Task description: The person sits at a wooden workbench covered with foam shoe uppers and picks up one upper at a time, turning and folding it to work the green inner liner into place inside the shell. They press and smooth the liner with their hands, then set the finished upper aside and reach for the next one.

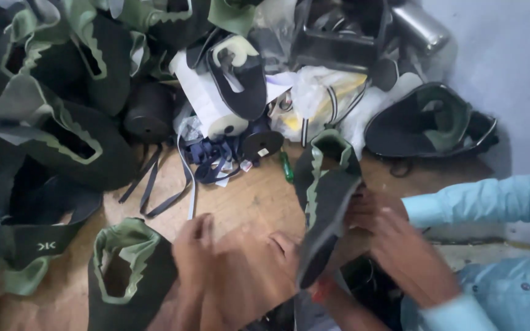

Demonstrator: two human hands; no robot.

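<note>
Right hand [394, 242] closed around black-and-green shoe upper [325, 196], held upright just above wooden table [246, 202]; left hand [234, 270] blurred, flat beside it, grip state impossible to tell; risk judged: limp upper folding or slipping from one-handed hold; second upper [127, 270] just left of left hand, dark straps [167, 178] and tape spool [262, 141] beyond grip, heaped uppers [56, 122] crowding far left.

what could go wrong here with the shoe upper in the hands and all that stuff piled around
The right hand grips the black and green shoe upper only at one edge, so it may slip or twist. The left hand lies close to another upper, so the pieces might get mixed. Loose dark straps on the wooden table could snag a sleeve.
</note>
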